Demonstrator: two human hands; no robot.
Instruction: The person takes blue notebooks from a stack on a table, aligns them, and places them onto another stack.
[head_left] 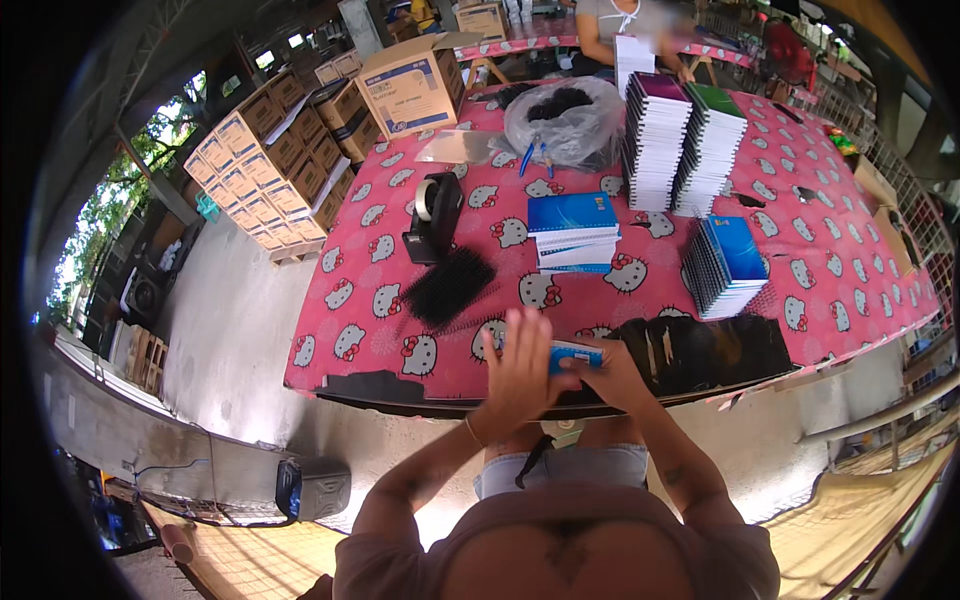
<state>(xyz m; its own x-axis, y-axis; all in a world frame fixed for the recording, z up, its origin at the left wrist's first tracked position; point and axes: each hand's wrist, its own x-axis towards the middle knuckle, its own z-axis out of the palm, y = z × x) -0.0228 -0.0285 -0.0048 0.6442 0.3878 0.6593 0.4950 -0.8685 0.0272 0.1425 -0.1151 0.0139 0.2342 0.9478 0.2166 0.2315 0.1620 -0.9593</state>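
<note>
Though near table edge, right grip around notebook, left grip unclenched, room leftward

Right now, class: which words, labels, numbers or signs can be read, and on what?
Print shows, though I won't copy wording:
Large cardboard box: dark-blue lettering on its side.
Stacked cartons: markings too small to read.
Blue-covered notebooks: cover print too small to read.
</note>
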